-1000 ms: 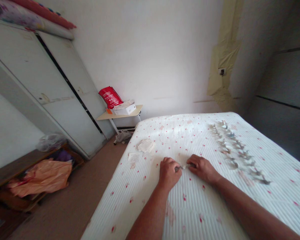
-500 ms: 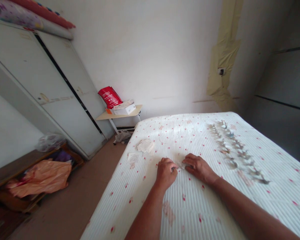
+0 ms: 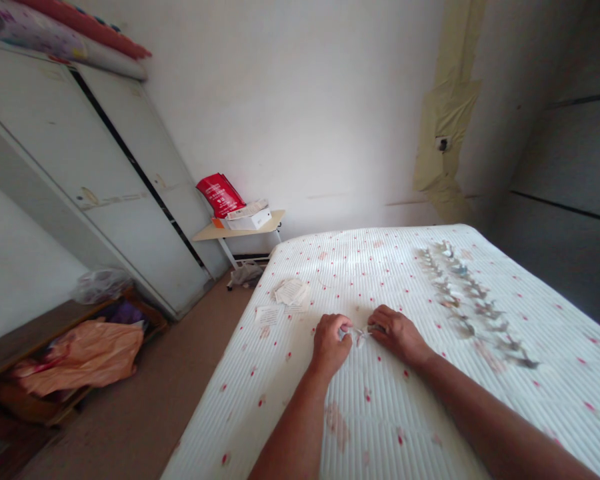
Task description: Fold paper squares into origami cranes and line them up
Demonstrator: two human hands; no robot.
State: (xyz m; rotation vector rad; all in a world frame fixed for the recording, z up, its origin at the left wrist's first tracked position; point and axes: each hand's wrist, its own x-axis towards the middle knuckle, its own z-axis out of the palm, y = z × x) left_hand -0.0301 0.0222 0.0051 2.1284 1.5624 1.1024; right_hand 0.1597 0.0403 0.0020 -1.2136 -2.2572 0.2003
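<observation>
The paper (image 3: 360, 336), small, pale and crumpled-looking, is at the middle of the bed (image 3: 370, 427), stretched between the two hands; its exact form is too blurred to tell. The left hand (image 3: 332, 341) has its fingers curled in, thumb and forefinger pinching the paper's left end. The right hand (image 3: 394, 332) is bent low over the bed, its fingertips drawn together on the right end; the hidden thumb side makes the exact grip hard to tell. A narrow gap parts the hands.

On the bed's left side lie loose printed sheets (image 3: 291, 292), some overlapping. On its right side, small grey-white figures (image 3: 487, 309) stand in two rows. Beyond the bed's far left corner, a table (image 3: 210, 233) bears a red bag (image 3: 221, 195) and a white box (image 3: 255, 220). Left of the bed is an orange bag (image 3: 87, 357).
</observation>
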